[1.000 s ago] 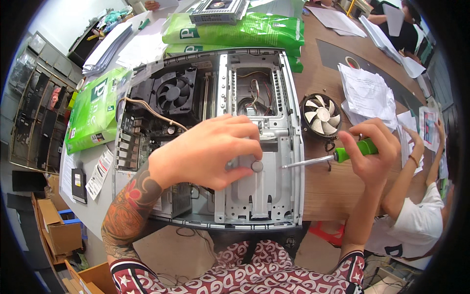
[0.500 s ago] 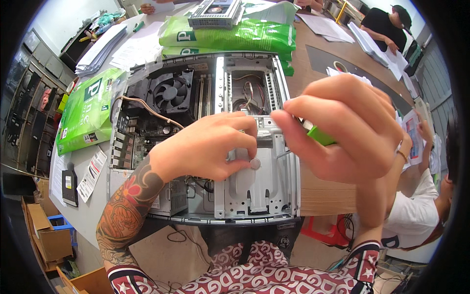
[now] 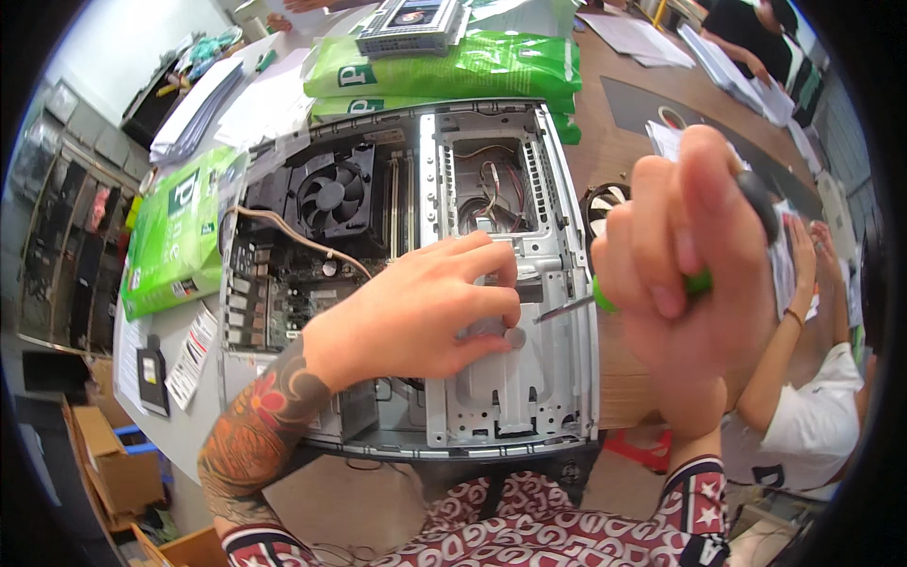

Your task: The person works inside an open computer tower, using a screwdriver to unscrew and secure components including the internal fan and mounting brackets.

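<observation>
An opened desktop computer case (image 3: 444, 452) lies flat in front of me. My left hand (image 3: 425, 302) rests over its silvery metal drive cage (image 3: 472, 402), thumb apart from the bent fingers. At the thumb tip shows a small round grey disc (image 3: 515, 337); whether it is held or part of the cage I cannot tell. On the right, my right hand (image 3: 675, 255), raised and blurred, is closed around a screwdriver (image 3: 569, 308) with a green and black handle. Its shaft points left toward the cage, and the tip appears near the cage's right part.
A black cooling fan (image 3: 331, 194) sits inside the case. Green paper packs (image 3: 444, 66) lie behind, with a boxy metal unit (image 3: 411, 26) on top. Another green pack (image 3: 179, 236) stands left. A second fan (image 3: 605, 203) is beside the case. Other people sit around the table.
My right hand has turned and now shows the screwdriver's shaft angled toward the cage. The view has shifted slightly; my left hand keeps its pose over the cage.
</observation>
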A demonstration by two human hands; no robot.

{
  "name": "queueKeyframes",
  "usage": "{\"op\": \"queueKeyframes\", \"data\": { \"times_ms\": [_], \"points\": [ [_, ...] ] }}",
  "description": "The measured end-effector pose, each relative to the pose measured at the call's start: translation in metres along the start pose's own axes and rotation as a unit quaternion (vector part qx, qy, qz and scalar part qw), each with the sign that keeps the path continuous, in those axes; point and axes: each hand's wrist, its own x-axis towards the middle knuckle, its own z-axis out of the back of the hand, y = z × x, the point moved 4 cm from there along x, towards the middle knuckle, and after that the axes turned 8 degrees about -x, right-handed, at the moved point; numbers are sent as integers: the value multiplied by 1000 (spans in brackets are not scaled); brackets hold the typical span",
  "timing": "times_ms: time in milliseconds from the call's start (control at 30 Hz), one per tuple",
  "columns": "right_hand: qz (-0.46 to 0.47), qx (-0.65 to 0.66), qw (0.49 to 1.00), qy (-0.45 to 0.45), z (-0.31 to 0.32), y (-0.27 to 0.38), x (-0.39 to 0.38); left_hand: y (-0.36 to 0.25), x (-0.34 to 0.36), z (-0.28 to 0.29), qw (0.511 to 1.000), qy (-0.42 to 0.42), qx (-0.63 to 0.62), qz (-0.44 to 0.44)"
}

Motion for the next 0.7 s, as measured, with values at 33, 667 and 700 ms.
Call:
{"op": "queueKeyframes", "data": {
  "times_ms": [33,667,700],
  "points": [
    [3,16,1000,3,0,2,0,0,-2,-1,1000,17,4,5],
    [-76,87,993,-29,-23,3,2,-2,-2,3,999,7,28,19],
    [-76,82,993,-33,-23,3,2,-3,-2,3,999,13,35,19]
  ]
}}
